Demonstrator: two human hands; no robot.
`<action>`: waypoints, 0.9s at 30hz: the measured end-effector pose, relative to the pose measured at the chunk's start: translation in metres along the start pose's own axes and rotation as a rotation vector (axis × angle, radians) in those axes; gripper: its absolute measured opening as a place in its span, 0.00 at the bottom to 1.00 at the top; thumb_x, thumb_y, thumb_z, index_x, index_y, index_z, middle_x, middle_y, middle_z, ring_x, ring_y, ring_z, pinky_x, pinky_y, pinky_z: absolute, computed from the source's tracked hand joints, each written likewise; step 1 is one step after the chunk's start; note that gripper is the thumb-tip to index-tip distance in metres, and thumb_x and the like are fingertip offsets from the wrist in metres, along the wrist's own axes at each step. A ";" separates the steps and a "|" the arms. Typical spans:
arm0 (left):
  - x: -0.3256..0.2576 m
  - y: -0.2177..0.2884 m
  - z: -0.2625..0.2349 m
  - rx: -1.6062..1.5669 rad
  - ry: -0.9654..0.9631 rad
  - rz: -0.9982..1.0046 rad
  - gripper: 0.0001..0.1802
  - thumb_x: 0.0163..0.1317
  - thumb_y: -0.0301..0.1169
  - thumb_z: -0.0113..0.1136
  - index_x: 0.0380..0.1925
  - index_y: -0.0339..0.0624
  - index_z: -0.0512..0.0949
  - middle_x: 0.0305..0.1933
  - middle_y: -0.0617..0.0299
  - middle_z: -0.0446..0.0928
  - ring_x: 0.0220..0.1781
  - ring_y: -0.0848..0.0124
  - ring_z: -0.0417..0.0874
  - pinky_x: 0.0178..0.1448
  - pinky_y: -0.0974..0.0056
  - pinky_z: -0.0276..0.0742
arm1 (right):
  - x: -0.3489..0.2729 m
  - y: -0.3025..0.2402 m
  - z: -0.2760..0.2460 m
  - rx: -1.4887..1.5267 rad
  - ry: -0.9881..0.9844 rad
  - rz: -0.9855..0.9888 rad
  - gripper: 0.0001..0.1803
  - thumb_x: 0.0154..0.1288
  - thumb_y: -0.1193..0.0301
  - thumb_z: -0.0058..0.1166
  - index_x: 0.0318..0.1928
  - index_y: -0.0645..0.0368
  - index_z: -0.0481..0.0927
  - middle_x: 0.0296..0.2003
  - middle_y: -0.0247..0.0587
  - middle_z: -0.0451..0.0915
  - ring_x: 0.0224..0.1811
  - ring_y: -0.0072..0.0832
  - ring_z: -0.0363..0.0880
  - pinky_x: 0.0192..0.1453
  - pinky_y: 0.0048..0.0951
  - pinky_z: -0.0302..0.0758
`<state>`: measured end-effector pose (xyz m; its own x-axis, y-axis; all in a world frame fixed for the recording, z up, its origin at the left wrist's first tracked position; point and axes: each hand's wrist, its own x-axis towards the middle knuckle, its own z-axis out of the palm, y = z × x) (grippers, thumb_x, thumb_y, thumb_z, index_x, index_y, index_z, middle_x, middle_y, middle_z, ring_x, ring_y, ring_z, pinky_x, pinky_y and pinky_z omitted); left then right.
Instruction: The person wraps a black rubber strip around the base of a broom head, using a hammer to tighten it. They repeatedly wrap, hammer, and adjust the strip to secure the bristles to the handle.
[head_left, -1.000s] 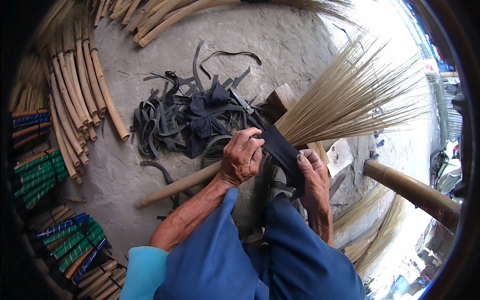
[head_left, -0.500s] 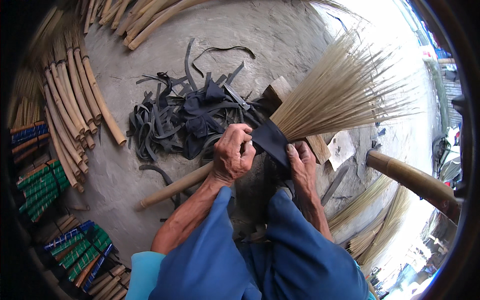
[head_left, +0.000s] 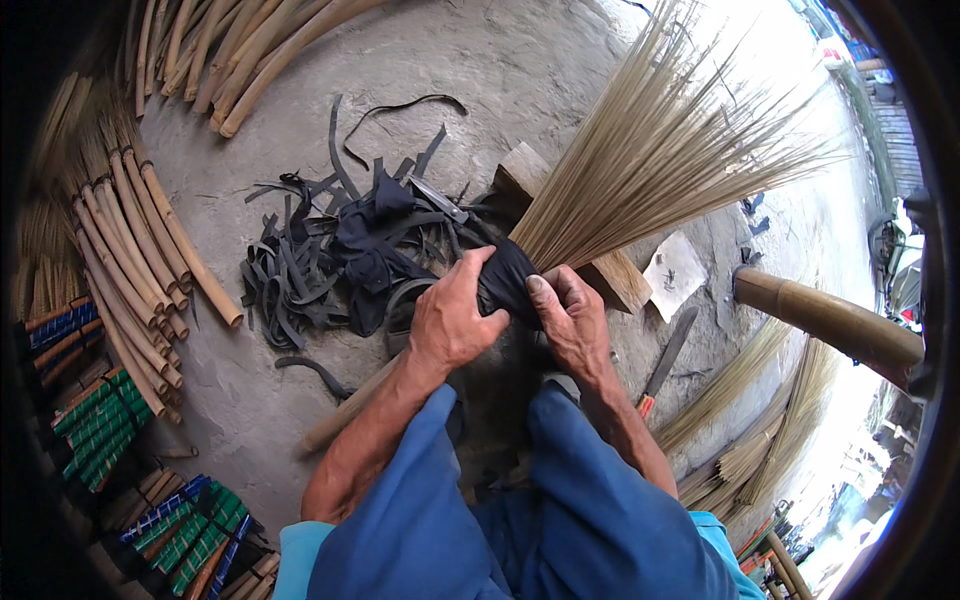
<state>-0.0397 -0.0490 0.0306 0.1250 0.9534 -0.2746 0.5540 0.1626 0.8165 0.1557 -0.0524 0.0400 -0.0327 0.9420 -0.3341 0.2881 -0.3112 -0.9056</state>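
Note:
A broom of pale stiff fibres [head_left: 660,150] fans out to the upper right, its neck wrapped in a black rubber band [head_left: 508,280]. My left hand [head_left: 450,320] grips that black wrapping from the left. My right hand [head_left: 570,320] presses on it from the right, thumb against the band. The broom's wooden handle [head_left: 345,420] runs down to the lower left under my left forearm. The fibres lie over a wooden block [head_left: 610,275]. My knees in blue trousers [head_left: 560,500] fill the lower middle.
A heap of black rubber strips [head_left: 330,260] lies on the concrete floor to the left. Cut bamboo sticks [head_left: 140,250] are stacked at left and top. Finished handles with green and blue binding [head_left: 100,425] lie at lower left. A knife [head_left: 665,360] and a thick bamboo pole [head_left: 830,320] are at right.
The broom head has swung upward and nearer the middle. My two hands have closed in together on the black wrapping at its neck.

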 end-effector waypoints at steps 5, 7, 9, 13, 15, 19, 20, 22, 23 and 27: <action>-0.002 0.010 0.014 0.212 0.205 0.118 0.42 0.56 0.36 0.81 0.70 0.39 0.74 0.60 0.38 0.86 0.61 0.40 0.89 0.64 0.45 0.86 | -0.003 -0.008 0.003 0.124 -0.026 0.104 0.23 0.83 0.54 0.66 0.36 0.58 0.76 0.30 0.23 0.73 0.34 0.15 0.65 0.38 0.26 0.68; 0.003 0.008 0.011 0.162 0.092 0.024 0.40 0.57 0.37 0.81 0.69 0.39 0.76 0.60 0.38 0.86 0.61 0.41 0.89 0.63 0.45 0.86 | -0.003 -0.012 0.001 0.216 -0.067 0.096 0.23 0.83 0.55 0.67 0.36 0.58 0.76 0.30 0.23 0.73 0.34 0.14 0.65 0.37 0.25 0.67; 0.007 0.003 0.007 0.037 -0.061 -0.054 0.38 0.58 0.37 0.81 0.67 0.39 0.77 0.59 0.39 0.87 0.60 0.41 0.90 0.63 0.44 0.86 | -0.002 -0.014 -0.001 0.184 -0.066 0.092 0.21 0.82 0.57 0.67 0.36 0.59 0.77 0.30 0.24 0.74 0.35 0.14 0.66 0.37 0.26 0.68; 0.001 0.002 0.020 0.083 0.038 0.027 0.40 0.54 0.38 0.83 0.66 0.42 0.77 0.60 0.40 0.86 0.63 0.42 0.88 0.62 0.43 0.86 | -0.001 -0.021 0.001 0.063 -0.050 0.107 0.19 0.81 0.60 0.67 0.37 0.59 0.78 0.31 0.25 0.76 0.35 0.14 0.68 0.37 0.26 0.69; -0.001 0.003 0.027 0.141 0.127 0.039 0.42 0.54 0.38 0.82 0.67 0.40 0.74 0.60 0.40 0.86 0.62 0.41 0.88 0.62 0.42 0.86 | -0.003 -0.027 -0.001 0.247 -0.050 0.172 0.18 0.81 0.61 0.67 0.36 0.57 0.77 0.31 0.24 0.76 0.33 0.13 0.68 0.36 0.25 0.68; -0.002 0.004 0.030 0.213 0.098 -0.022 0.45 0.54 0.39 0.83 0.69 0.37 0.71 0.59 0.39 0.85 0.61 0.39 0.88 0.62 0.42 0.85 | -0.023 -0.036 -0.014 0.546 -0.055 0.275 0.17 0.82 0.61 0.66 0.36 0.52 0.74 0.29 0.22 0.73 0.31 0.12 0.66 0.34 0.24 0.65; -0.002 0.004 0.029 0.232 0.088 -0.037 0.46 0.53 0.39 0.83 0.69 0.36 0.70 0.59 0.39 0.85 0.61 0.39 0.88 0.62 0.41 0.85 | -0.030 -0.037 -0.017 0.525 -0.054 0.260 0.17 0.82 0.61 0.66 0.36 0.51 0.73 0.29 0.21 0.72 0.30 0.12 0.66 0.34 0.24 0.65; -0.002 0.005 0.028 0.189 0.103 -0.023 0.44 0.52 0.37 0.81 0.68 0.37 0.71 0.61 0.39 0.83 0.63 0.40 0.87 0.64 0.43 0.84 | -0.037 -0.034 -0.020 0.497 -0.083 0.265 0.16 0.83 0.61 0.65 0.38 0.52 0.73 0.31 0.20 0.71 0.33 0.12 0.64 0.36 0.22 0.64; -0.004 0.004 0.027 0.167 0.143 0.045 0.43 0.52 0.35 0.80 0.67 0.38 0.72 0.62 0.39 0.83 0.64 0.40 0.86 0.65 0.44 0.84 | -0.040 -0.031 -0.020 0.439 -0.085 0.238 0.16 0.83 0.61 0.65 0.38 0.52 0.74 0.32 0.20 0.70 0.33 0.11 0.64 0.36 0.22 0.64; -0.005 -0.006 0.025 0.106 0.336 0.425 0.27 0.58 0.29 0.73 0.58 0.38 0.78 0.64 0.40 0.81 0.66 0.41 0.84 0.71 0.45 0.81 | -0.044 -0.016 -0.020 0.362 -0.087 0.281 0.14 0.84 0.62 0.63 0.42 0.54 0.75 0.34 0.20 0.70 0.35 0.11 0.63 0.37 0.22 0.63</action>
<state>-0.0233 -0.0610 0.0139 0.0959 0.9610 0.2595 0.5937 -0.2645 0.7600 0.1714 -0.0865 0.0744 -0.0862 0.8053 -0.5865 -0.0552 -0.5917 -0.8043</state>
